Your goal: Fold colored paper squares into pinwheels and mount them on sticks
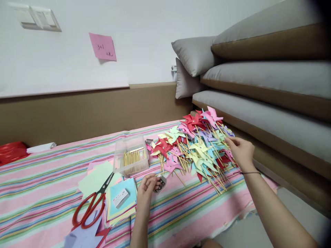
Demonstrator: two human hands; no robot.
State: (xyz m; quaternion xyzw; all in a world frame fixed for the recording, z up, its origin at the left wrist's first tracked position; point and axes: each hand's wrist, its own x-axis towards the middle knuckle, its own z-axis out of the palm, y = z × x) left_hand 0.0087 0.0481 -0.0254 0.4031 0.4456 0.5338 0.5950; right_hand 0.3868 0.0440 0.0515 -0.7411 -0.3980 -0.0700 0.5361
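My left hand (148, 187) is closed on a small box of metal pins (160, 184), held over the cloth in front of the pinwheels. My right hand (239, 150), a dark band at its wrist, is at the right side of a heap of paper pinwheels (200, 149) on wooden sticks. Its thumb and fingers are pinched together beside a purple pinwheel (228, 131); whether they grip it or something tiny cannot be made out. The pinwheels are red, pink, yellow, green, blue and purple.
A clear plastic box (117, 155) with short wooden sticks (133, 156) sits left of the heap. Nearby lie red-handled scissors (89, 210), coloured paper sheets (90, 182) and a small white box (120, 198). Stacked grey cushions (271, 79) border the striped cloth (51, 193) on the right.
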